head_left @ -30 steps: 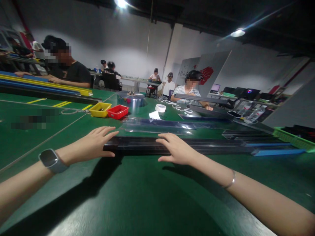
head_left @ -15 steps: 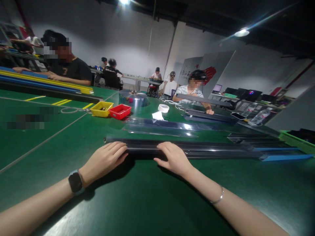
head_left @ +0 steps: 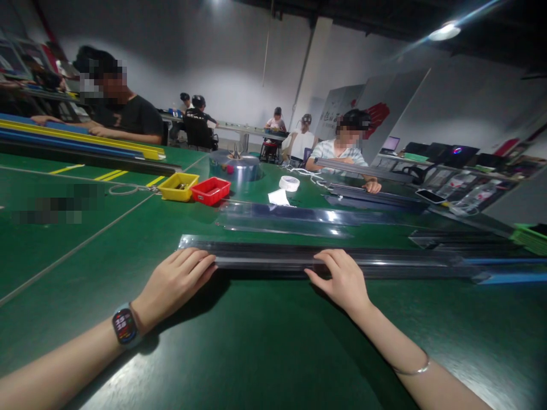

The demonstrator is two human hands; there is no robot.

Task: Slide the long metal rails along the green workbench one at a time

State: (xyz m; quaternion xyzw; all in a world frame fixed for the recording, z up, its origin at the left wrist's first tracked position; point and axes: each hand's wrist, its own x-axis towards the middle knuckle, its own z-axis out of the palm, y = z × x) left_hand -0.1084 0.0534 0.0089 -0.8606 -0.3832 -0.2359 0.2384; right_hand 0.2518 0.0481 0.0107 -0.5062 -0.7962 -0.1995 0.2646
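Note:
A long black profile (head_left: 265,263) lies crosswise on the green table in front of me, with a glossy clear strip (head_left: 184,241) showing at its left end. My left hand (head_left: 179,279) is closed over that end, its fingers bent over the top and the thumb mostly hidden. Further right, my right hand (head_left: 342,282) curves around the same profile, fingertips on top and thumb at the near edge. Beyond the hands lie clear plastic strips (head_left: 290,216).
A yellow bin (head_left: 177,188) with small parts and a red bin (head_left: 211,191) stand beyond my left hand. A tape roll (head_left: 289,183) lies behind the strips. Blue-ended profiles (head_left: 504,276) extend right. Co-workers sit across the table, one holding a dark profile (head_left: 363,169).
My right hand has slid right along the profile, away from my left hand. The left hand stays near the end, where the clear strip shows more. The view has shifted slightly.

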